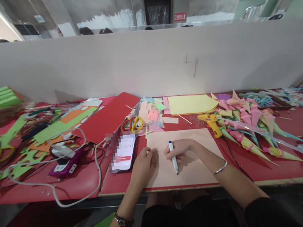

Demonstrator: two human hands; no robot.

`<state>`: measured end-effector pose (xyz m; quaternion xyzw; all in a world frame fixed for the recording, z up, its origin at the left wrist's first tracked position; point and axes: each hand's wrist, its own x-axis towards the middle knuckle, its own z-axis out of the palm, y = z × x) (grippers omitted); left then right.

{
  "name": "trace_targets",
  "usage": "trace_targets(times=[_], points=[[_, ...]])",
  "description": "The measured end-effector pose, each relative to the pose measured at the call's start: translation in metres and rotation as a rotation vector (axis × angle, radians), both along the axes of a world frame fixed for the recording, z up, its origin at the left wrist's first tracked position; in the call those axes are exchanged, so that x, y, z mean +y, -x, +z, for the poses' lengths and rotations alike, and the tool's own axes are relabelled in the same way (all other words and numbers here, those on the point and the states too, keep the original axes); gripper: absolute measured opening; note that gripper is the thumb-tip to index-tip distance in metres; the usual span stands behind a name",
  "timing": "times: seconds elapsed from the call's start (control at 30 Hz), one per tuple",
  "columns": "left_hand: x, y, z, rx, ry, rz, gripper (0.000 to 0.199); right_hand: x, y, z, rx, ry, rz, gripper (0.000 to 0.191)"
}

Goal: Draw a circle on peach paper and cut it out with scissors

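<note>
A light pink sheet of paper (197,170) lies on the red table in front of me. My right hand (180,149) is closed around a white marker (174,160) with a dark blue end, its tip pointing down at the sheet. On the sheet's left edge rests my left hand (145,162), fingers curled loosely, and I cannot make out anything in it. Just left of that hand lies a phone (124,153) with a lit, partly blurred screen.
A yellow glue gun (212,123) and many paper cones (247,116) lie right. Behind are scissors (133,125), yellow paper (190,104) and red paper (107,117). A purple power strip (66,166) with a white cable sits left. A white partition (145,62) stands behind.
</note>
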<state>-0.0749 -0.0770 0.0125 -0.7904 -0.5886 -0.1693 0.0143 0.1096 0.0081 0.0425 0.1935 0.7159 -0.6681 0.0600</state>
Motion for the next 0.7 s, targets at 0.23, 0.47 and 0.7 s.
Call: trace_targets(times=[0.23, 0.47, 0.7], points=[[0.003, 0.006, -0.012, -0.038, 0.031, 0.021, 0.036, -0.005, 0.006, -0.006, 0.147, 0.025, -0.230, 0.020], [-0.002, 0.002, -0.002, -0.020, 0.016, 0.154, 0.034, -0.009, -0.009, -0.008, 0.252, 0.125, -0.449, 0.035], [-0.003, 0.002, 0.001, -0.007, 0.054, 0.150, 0.032, -0.004, -0.006, -0.008, 0.117, 0.036, -0.178, 0.024]])
